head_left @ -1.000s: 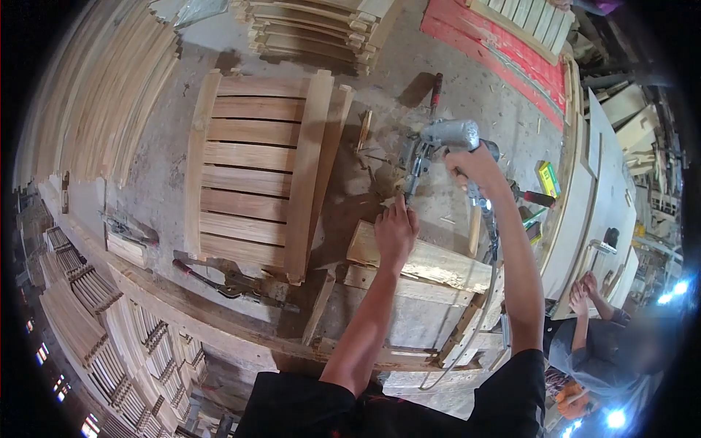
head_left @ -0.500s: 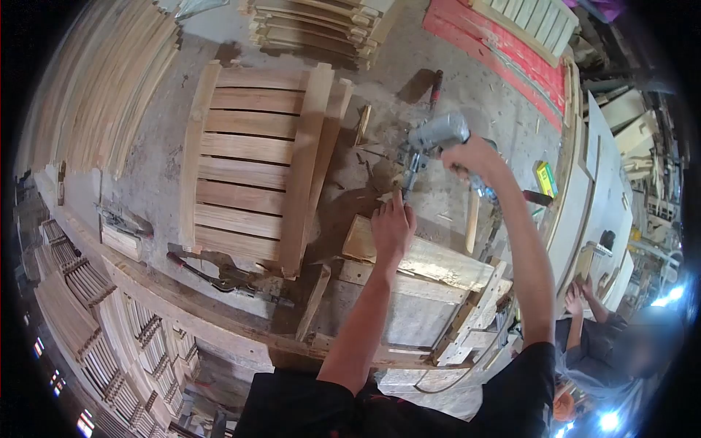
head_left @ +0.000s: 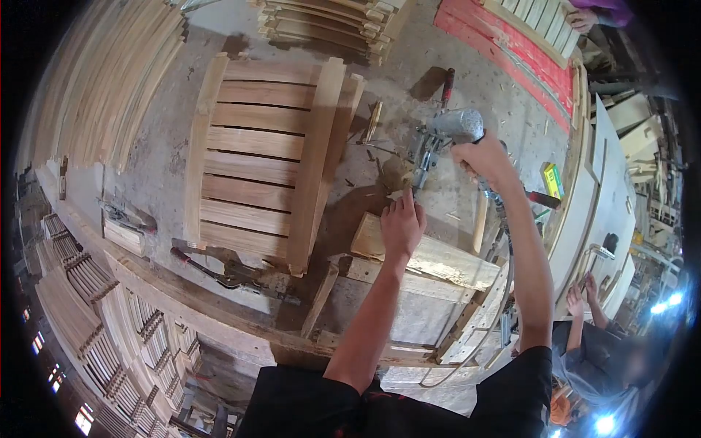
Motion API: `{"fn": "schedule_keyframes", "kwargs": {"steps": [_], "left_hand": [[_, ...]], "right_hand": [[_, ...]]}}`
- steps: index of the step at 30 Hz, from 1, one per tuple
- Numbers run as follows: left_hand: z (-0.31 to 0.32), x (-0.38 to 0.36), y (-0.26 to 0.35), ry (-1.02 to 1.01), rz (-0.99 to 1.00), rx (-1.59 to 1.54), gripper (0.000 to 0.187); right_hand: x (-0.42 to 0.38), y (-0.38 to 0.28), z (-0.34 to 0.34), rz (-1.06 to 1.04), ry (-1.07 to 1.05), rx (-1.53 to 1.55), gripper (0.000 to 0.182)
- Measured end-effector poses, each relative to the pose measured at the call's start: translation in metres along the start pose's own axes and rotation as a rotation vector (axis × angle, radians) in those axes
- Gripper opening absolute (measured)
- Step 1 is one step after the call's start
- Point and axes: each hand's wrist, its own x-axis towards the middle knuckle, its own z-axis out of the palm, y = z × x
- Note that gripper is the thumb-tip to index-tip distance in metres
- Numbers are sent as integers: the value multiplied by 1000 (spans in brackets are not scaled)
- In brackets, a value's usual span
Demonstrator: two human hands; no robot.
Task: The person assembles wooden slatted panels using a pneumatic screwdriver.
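Note:
My right hand is closed around the handle of a grey nail gun, held above the workbench with its rounded head pointing up and away. A silver bar like a magazine runs from the gun toward me. At its near end, the fingers of my left hand meet the metal; the fingertips are partly hidden. Below that hand lies a rough wooden block. To the left, a slatted wooden panel rests flat on the bench, its long rails on either side.
Stacked wooden strips fill the left side. A red-handled clamp sits near the front edge, a yellow-green box at right. A light wooden stick lies near my right forearm. A co-worker's hands show at right, another person's hand at top right.
The view has shifted slightly, moving the scene a little to the right. The nail gun, blurred before, now looks steadier. Another person's hand has come into view at the top right.

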Motion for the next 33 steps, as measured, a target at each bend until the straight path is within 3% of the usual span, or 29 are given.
{"fn": "schedule_keyframes", "kwargs": {"steps": [3,9,21,33], "left_hand": [[4,0,-3,72,49,46,39],[3,1,-2,53,26,42,38],[2,0,0,25,12,46,36],[4,0,-3,53,35,42,41]], "right_hand": [[3,5,-1,20,-22,61,18],[3,6,1,24,42,55,19],[-1,-6,3,79,-47,-53,14],[3,-8,5,-7,-17,-48,18]]}}
